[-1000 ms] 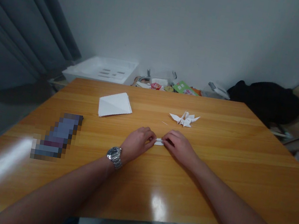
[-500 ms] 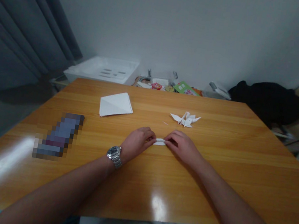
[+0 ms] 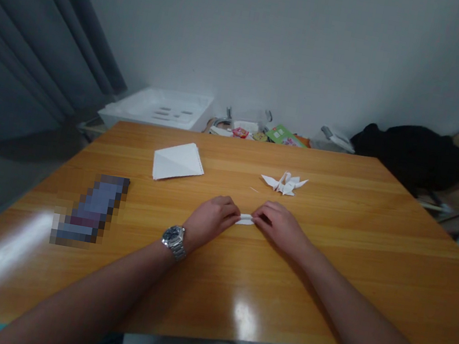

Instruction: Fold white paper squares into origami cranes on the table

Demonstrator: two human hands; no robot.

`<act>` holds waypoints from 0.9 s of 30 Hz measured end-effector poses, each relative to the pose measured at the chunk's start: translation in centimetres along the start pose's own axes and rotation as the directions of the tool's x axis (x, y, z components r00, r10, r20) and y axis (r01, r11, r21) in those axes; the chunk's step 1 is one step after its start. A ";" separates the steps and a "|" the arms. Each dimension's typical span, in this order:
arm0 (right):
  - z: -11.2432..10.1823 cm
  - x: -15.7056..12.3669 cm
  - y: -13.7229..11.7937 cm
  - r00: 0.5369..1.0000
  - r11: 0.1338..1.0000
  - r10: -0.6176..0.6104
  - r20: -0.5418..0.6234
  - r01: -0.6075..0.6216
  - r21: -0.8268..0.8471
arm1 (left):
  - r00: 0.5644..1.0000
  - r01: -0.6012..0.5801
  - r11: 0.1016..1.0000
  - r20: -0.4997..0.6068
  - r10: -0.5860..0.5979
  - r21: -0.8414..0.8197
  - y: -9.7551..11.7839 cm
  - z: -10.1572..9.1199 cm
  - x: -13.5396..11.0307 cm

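Note:
My left hand [image 3: 208,222], with a silver watch on its wrist, and my right hand [image 3: 279,227] meet near the middle of the wooden table [image 3: 327,270]. Both pinch a small folded strip of white paper [image 3: 245,220] that lies flat on the table between them, the fingers curled and pressed down on its two ends. Only the strip's middle shows; the hands hide the rest.
A folded white paper crane [image 3: 284,182] sits beyond my right hand. A folded white sheet [image 3: 177,161] lies at the back left. A blurred dark oblong object [image 3: 91,209] rests at the left. Boxes, clutter and a black bag [image 3: 409,152] stand behind the table.
Hardly anything has moved; my hands stay pressed on the paper strip, with only tiny shifts of the fingers.

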State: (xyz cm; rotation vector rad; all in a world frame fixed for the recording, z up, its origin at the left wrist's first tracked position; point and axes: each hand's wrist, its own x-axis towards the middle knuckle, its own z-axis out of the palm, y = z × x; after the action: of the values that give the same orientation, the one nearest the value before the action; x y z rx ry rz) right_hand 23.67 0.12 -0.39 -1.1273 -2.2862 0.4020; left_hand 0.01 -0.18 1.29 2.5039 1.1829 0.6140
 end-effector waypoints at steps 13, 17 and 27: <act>-0.6 0.0 0.1 0.999 0.999 0.019 0.036 -0.020 0.028 | 1.000 -0.003 1.000 -0.004 0.003 -0.031 -0.1 0.1 0.1; -0.6 0.0 0.0 0.999 1.000 0.009 0.045 -0.010 0.022 | 1.000 0.006 0.999 -0.004 -0.007 -0.049 0.0 0.1 0.1; -0.7 0.2 -0.2 0.999 1.000 0.002 0.049 -0.002 0.011 | 1.000 -0.024 1.000 -0.004 0.024 -0.006 0.0 0.1 0.1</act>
State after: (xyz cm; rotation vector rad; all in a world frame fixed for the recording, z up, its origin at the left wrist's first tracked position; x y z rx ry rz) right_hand 23.87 0.19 0.36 -1.1260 -2.3219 0.4475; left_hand 0.16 -0.14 1.21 2.5164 1.1518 0.6281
